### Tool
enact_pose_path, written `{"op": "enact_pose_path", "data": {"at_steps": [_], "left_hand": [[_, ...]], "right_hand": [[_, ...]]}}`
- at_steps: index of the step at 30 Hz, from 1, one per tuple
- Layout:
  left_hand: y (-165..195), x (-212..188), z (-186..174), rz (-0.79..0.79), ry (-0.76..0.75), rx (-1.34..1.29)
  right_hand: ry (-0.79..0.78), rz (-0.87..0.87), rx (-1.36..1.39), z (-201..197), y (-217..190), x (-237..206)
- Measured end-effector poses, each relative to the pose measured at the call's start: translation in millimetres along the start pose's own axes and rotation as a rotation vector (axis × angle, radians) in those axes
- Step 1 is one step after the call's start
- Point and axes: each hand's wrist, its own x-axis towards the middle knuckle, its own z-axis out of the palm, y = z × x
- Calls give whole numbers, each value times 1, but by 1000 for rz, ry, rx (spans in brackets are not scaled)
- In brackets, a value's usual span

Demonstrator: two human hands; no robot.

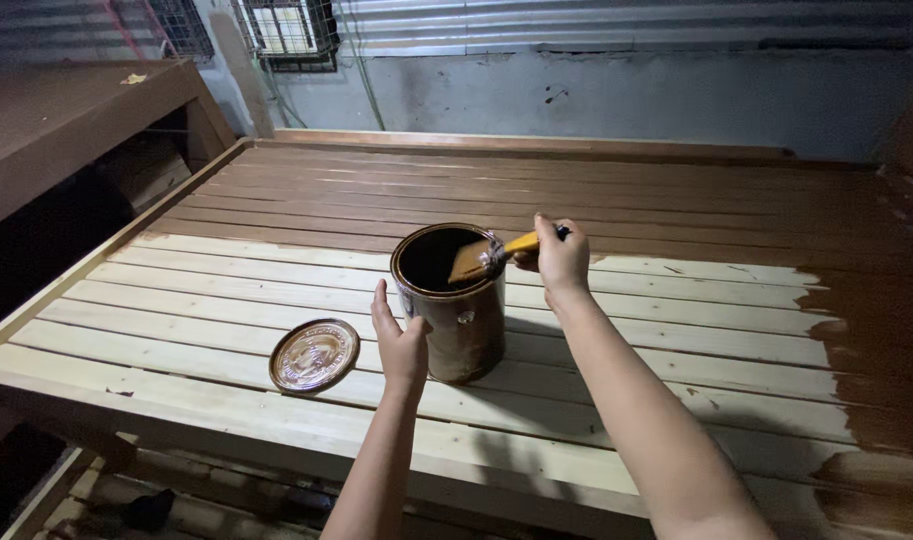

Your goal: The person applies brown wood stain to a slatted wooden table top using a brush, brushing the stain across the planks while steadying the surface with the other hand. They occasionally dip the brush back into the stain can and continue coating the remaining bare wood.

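Observation:
A round metal can [458,325] of dark brown stain stands upright on a slatted wooden platform [226,290]. My left hand [400,345] rests flat against the can's left side, fingers together and pointing up. My right hand [560,258] grips the yellow handle of a paintbrush [488,256]. The brush's bristles hang over the can's open mouth, at its right rim. The far slats and the right edge of the platform are stained dark brown; the near slats are bare pale wood.
The can's round lid [314,355] lies flat on the slats left of the can. A dark stained wooden bench or shelf [66,110] stands at the left. A grey wall [596,95] with corrugated metal runs behind the platform.

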Motion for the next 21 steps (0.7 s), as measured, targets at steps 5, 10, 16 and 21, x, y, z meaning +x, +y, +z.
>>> {"op": "enact_pose_path", "data": {"at_steps": [5,10,16,21], "left_hand": [[-2,-3,3,-24,3,-4],[0,-5,8,30,12,47],[14,-17,13,76,37,70],[30,-45,29,260,32,156]], "right_hand": [[2,-23,-18,3,0,-7],[129,131,104,2,6,-13],[203,358,413,-8,26,-11],[236,401,789,-64,28,-24]]}}
